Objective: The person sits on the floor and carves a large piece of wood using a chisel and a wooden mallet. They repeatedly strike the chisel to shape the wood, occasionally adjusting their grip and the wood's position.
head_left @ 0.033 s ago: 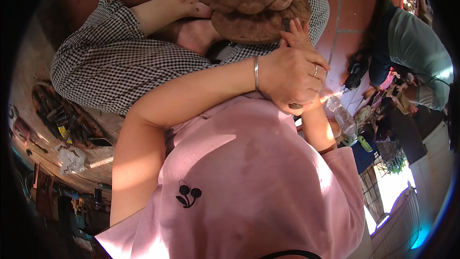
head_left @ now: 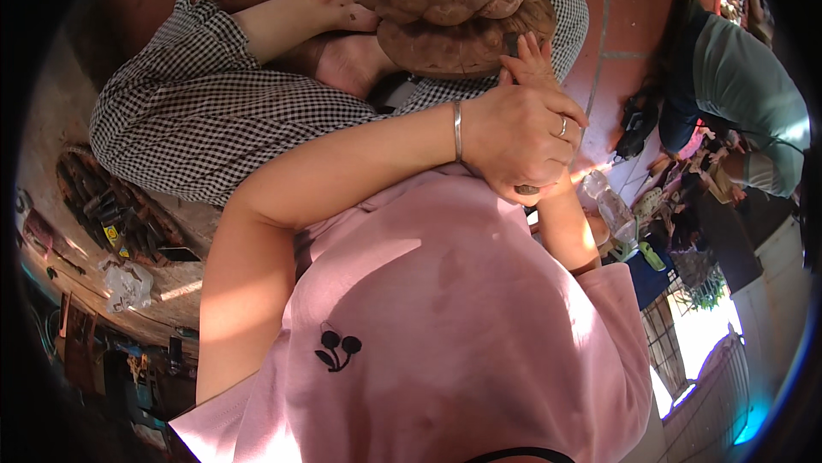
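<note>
Red floor tiles (head_left: 629, 0) run under a seated person whose checked trousers (head_left: 214, 120) and bare feet (head_left: 342, 60) fill the upper part of the view, with a pink shirt (head_left: 445, 326) filling the lower part. Resting against the feet is a big brown carved block (head_left: 454, 0), rough and layered, probably wood; it looks heavy and stiff, best steadied by its broad lower edge rather than the thin carved ridges. The left hand (head_left: 522, 142) is closed in a fist around a small dark tool (head_left: 527, 190), only its end showing. The right hand (head_left: 535, 60) lies behind it, fingers stretched open against the block. Beside them another person in green (head_left: 745, 86) crouches, with a clear plastic bottle (head_left: 608, 206) on the floor.
</note>
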Motion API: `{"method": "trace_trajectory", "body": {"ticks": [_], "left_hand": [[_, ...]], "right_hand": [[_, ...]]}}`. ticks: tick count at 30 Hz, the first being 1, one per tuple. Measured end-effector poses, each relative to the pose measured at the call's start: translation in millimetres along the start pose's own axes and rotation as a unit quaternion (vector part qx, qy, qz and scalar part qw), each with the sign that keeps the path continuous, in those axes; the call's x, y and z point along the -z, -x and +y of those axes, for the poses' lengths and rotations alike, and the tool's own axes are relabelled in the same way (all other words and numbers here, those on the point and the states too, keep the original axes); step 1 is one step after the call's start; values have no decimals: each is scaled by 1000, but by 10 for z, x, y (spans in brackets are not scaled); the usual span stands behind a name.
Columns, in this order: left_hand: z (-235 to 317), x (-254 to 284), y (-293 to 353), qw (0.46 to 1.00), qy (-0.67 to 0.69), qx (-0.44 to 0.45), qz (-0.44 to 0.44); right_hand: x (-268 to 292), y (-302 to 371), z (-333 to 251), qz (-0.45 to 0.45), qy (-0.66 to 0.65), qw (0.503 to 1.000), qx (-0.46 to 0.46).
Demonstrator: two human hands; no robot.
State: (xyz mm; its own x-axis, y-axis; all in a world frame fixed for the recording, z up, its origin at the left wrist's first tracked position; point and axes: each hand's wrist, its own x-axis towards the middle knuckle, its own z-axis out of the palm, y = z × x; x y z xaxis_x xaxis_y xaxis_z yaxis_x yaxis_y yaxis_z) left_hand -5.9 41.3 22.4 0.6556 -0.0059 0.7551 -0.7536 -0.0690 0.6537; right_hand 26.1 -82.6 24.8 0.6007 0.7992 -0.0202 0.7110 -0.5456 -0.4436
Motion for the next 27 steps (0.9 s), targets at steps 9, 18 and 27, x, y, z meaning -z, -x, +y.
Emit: {"method": "trace_trajectory", "body": {"ticks": [9, 18, 27], "left_hand": [[-45, -59, 31, 999, -47, -3, 3], [-87, -95, -90, 996, -59, 3, -62], [59, -163, -49, 996, -79, 52, -8]], "right_hand": [[-98, 57, 165, -29, 75, 995, -66], [-20, -143, -338, 127, -231, 942, -209], [278, -136, -301, 11, -94, 987, -131]]}}
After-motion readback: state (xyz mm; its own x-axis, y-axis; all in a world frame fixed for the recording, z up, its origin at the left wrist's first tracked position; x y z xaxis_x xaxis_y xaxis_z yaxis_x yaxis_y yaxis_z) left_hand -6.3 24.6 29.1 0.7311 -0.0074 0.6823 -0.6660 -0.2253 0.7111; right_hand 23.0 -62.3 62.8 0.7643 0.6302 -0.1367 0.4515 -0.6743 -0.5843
